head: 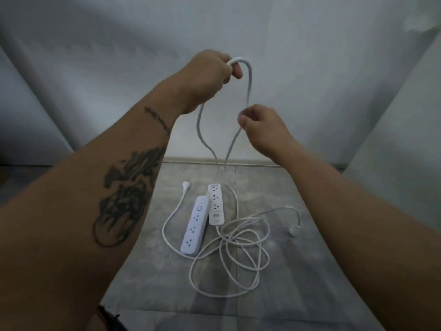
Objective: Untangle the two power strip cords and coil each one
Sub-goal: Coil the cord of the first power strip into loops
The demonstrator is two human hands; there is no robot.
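Two white power strips lie side by side on the grey tiled floor: a rounded strip (pixel 194 226) on the left and a flatter strip (pixel 215 204) on the right. Their white cords (pixel 238 249) sprawl in loose overlapping loops to the right. One plug (pixel 185 185) lies at the back left, another plug (pixel 294 230) at the right. My left hand (pixel 210 70) is raised high and grips the top of a lifted cord loop (pixel 249 80). My right hand (pixel 260 125) pinches the same loop lower down on its right strand. Both strands hang down to the floor.
White fabric (pixel 71 68) covers the wall behind and drapes down on both sides, narrowing the floor (pixel 298 295) to a wedge. A pale skirting strip (pixel 250 161) runs along the back edge of the floor.
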